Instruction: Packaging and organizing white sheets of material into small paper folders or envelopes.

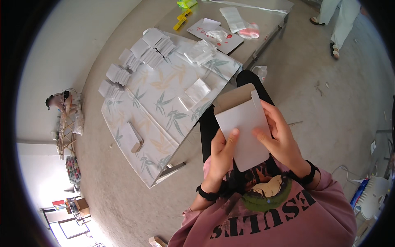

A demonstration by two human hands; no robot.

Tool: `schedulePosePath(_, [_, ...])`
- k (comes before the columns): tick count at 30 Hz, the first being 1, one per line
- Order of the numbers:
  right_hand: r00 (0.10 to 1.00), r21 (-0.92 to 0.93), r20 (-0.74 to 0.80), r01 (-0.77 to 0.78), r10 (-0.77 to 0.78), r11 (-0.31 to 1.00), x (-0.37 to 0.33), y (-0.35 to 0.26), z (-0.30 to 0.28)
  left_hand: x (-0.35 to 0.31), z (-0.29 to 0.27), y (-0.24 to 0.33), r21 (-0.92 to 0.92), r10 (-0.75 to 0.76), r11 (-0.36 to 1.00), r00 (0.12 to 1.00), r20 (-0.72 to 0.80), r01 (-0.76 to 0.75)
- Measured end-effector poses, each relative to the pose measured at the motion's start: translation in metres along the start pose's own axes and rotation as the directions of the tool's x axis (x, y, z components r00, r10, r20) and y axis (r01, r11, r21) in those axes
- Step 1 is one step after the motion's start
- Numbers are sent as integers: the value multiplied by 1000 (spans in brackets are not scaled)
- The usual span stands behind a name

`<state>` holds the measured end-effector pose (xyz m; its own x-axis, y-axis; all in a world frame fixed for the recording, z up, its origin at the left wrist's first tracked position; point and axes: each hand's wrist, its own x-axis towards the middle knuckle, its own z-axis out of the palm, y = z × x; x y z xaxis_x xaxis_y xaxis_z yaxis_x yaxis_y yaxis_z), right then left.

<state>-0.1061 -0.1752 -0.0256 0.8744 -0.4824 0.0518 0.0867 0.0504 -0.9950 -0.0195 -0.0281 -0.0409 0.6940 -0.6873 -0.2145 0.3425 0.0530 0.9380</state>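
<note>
A small white cardboard box point(242, 123) is held over my lap, its far end flap raised and showing grey-brown inside. My left hand point(221, 158) grips its left edge, thumb lying on the white face. On the opposite edge my right hand point(282, 138) is closed, its thumb also pressing the face and its fingers behind. Another white box point(131, 136) with a brown end lies on the patterned tablecloth point(154, 127) to the left. Nearer the box in my hands, a clear plastic packet point(195, 94) rests by the table's edge.
Several stacks of flat white boxes point(146, 53) line the table's far left side. More clear plastic bags point(199, 52) and a white printed sheet point(230, 40) lie farther back, near yellow cutters point(181, 19). A person's legs point(339, 24) stand at the far right.
</note>
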Motion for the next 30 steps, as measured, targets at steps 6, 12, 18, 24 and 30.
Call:
schedulePosePath(6, [992,3,117,-52,51,999,-4,-5,-4,14,-6,10,-285,99,940,947,-307,-190])
schedulePosePath(12, [990,-77,137,30,-19,997,2,-2,-1,-3,1,5,-160,118,976,977,-177,-147])
schedulePosePath(18, [986,166,142,-109,85,980,5,-7,-8,0,-14,-12,-375,122,921,992,30,-102])
schedulePosePath(24, [972,274,219,-146,87,951,1,2,-5,4,-6,10,-220,124,970,989,78,-104])
schedulePosePath(30, [954,-61,297,-25,42,998,0,-4,-1,16,-2,13,-215,210,963,955,208,-165])
